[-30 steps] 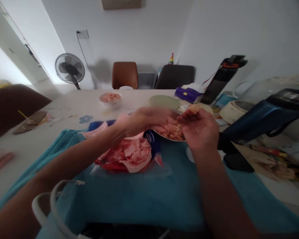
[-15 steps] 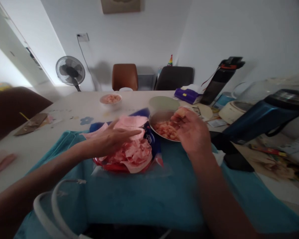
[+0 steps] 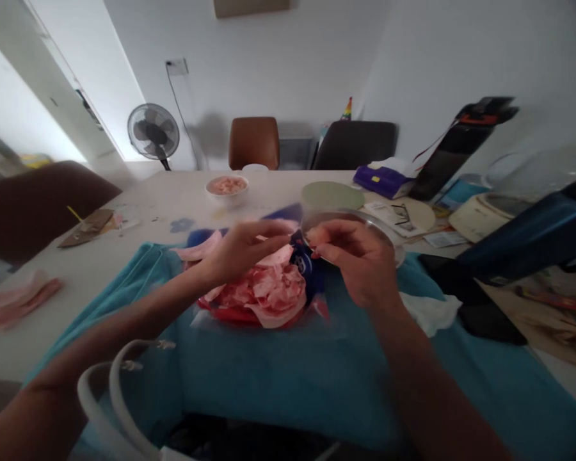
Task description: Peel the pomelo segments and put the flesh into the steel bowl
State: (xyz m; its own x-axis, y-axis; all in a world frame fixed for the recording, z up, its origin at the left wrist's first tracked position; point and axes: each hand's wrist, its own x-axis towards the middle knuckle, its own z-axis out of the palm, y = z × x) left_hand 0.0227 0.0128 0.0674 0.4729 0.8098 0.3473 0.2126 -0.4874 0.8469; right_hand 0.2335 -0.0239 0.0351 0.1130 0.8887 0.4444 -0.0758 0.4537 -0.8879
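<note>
My left hand [image 3: 249,253] hovers over a heap of crumpled thin pink sheets [image 3: 273,288], its thumb and fingers drawn together at the tips. Whatever lies between them is hidden. Under the heap lies a blue and red plastic bag [image 3: 301,259]. To the right, my right hand [image 3: 360,259] is closed in a pinch on a small pale pinkish piece, too blurred to name. That hand is in front of a metal bowl [image 3: 386,230] and covers most of its inside. The two hands' fingertips face each other, slightly apart.
A white bowl of pinkish pieces [image 3: 227,187] stands farther back. Beneath my arms lies a teal cloth [image 3: 278,371]. On the right are a white tissue [image 3: 432,312], a black phone [image 3: 484,317], a blue bottle [image 3: 532,237] and a purple tissue pack [image 3: 381,181].
My right hand has moved left from above the metal bowl towards my left hand. My left hand's spread fingers have lifted off the pink sheets and come together. The view has shifted slightly.
</note>
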